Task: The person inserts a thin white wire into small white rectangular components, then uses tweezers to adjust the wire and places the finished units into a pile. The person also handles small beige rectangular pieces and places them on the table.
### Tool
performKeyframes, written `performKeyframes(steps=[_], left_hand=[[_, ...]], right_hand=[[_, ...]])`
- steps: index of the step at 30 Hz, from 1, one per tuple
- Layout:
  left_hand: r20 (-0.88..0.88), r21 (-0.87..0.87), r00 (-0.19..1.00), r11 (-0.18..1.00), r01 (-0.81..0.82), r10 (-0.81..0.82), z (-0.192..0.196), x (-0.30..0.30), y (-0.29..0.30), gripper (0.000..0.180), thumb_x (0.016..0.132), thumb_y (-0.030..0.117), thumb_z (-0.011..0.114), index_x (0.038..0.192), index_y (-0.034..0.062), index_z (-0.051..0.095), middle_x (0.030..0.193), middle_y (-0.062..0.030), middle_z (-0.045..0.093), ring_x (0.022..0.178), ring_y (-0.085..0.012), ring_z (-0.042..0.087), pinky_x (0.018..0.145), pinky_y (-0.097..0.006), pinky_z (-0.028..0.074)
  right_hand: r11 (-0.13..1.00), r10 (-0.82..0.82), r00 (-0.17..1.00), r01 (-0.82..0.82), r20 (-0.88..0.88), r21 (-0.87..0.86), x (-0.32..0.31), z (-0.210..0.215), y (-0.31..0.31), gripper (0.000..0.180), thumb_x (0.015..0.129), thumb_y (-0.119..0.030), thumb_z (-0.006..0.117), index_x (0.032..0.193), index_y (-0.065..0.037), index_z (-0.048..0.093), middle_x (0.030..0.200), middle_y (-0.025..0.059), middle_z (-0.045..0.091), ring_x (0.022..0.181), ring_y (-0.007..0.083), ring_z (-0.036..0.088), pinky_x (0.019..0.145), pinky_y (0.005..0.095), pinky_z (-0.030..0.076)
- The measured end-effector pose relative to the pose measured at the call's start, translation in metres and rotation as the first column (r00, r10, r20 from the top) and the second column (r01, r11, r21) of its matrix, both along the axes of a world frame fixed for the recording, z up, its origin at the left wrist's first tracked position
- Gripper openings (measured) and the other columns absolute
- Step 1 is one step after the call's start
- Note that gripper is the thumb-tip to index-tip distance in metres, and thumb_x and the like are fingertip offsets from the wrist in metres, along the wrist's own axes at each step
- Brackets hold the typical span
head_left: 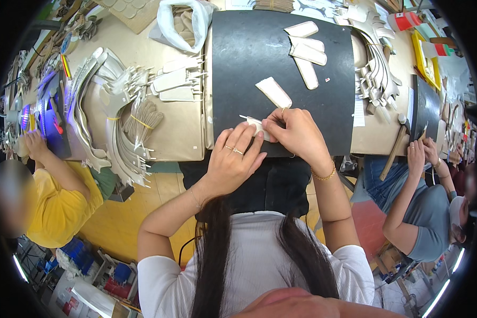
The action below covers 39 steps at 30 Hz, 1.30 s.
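Both of my hands meet at the near edge of a black work mat. My left hand, with rings on two fingers, presses its fingertips on a small cream-coloured flat piece. My right hand, wearing a thin bracelet, pinches the same piece from the right. Another cream piece lies just beyond my fingers. A few more cream pieces lie farther back on the mat.
Piles of cream straps and cut parts cover the tan table on the left, and more parts on the right. A white bag sits at the back. A person in yellow works at left, another person in grey at right with a hammer.
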State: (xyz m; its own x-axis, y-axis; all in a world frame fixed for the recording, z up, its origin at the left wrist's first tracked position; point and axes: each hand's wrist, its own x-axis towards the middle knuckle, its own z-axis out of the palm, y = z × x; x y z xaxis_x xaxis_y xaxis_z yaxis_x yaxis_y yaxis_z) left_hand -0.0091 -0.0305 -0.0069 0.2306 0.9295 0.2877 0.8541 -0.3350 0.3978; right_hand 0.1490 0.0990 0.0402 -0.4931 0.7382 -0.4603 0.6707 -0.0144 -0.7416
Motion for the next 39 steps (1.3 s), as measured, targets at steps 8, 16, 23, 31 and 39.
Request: performKeyframes(steps=[8, 16, 23, 31, 39], left_hand=[[-0.020, -0.016, 0.999, 0.999, -0.040, 0.040, 0.005, 0.000, 0.003, 0.047, 0.080, 0.026, 0.082, 0.121, 0.0081, 0.069, 0.144, -0.0183, 0.053, 0.127, -0.0368, 0.051, 0.099, -0.049, 0.044], [-0.049, -0.058, 0.998, 0.998, -0.039, 0.036, 0.011, 0.001, 0.006, 0.046, 0.080, 0.027, 0.082, 0.120, 0.0083, 0.069, 0.142, -0.0189, 0.055, 0.129, -0.0369, 0.052, 0.101, -0.049, 0.044], [-0.128, -0.073, 0.990, 0.995, -0.070, 0.060, 0.012, 0.004, 0.006, 0.051, 0.081, 0.032, 0.081, 0.126, 0.0112, 0.067, 0.142, -0.0161, 0.056, 0.129, -0.0328, 0.053, 0.105, -0.049, 0.041], [-0.234, -0.040, 0.970, 0.996, -0.077, 0.066, 0.016, 0.008, 0.010, 0.053, 0.084, 0.034, 0.078, 0.134, 0.0212, 0.065, 0.137, -0.0138, 0.059, 0.126, -0.0295, 0.054, 0.102, -0.048, 0.039], [-0.345, -0.064, 0.939, 0.997, -0.035, 0.011, 0.023, 0.015, 0.020, 0.045, 0.088, 0.027, 0.075, 0.133, 0.0230, 0.066, 0.099, -0.0029, 0.058, 0.099, -0.0218, 0.058, 0.086, -0.043, 0.036]], right_hand=[[1.000, -0.012, 1.000, 0.012, 0.007, -0.015, 0.000, 0.001, 0.000, 0.025, 0.090, -0.020, 0.066, 0.086, 0.003, 0.074, 0.063, 0.0150, 0.068, 0.061, 0.0322, 0.069, 0.065, 0.0400, 0.053], [0.995, -0.078, 0.992, 0.070, 0.104, 0.078, 0.029, 0.004, -0.011, 0.034, 0.094, -0.028, 0.071, 0.082, 0.004, 0.071, 0.061, 0.0135, 0.066, 0.056, 0.0236, 0.066, 0.058, 0.0354, 0.049], [0.977, -0.102, 0.986, 0.073, 0.135, 0.200, 0.036, -0.005, -0.023, 0.033, 0.094, -0.028, 0.072, 0.082, 0.003, 0.070, 0.060, 0.0132, 0.065, 0.053, 0.0200, 0.065, 0.055, 0.0329, 0.047], [0.953, -0.091, 0.988, 0.049, 0.128, 0.300, 0.033, -0.004, -0.024, 0.033, 0.092, -0.028, 0.073, 0.081, 0.002, 0.069, 0.061, 0.0187, 0.061, 0.053, 0.0316, 0.062, 0.057, 0.0392, 0.048], [0.911, -0.137, 0.990, 0.116, 0.025, 0.396, 0.043, -0.001, -0.035, 0.015, 0.091, -0.015, 0.074, 0.094, 0.000, 0.072, 0.081, 0.0143, 0.068, 0.066, 0.0292, 0.066, 0.061, 0.0369, 0.051]])
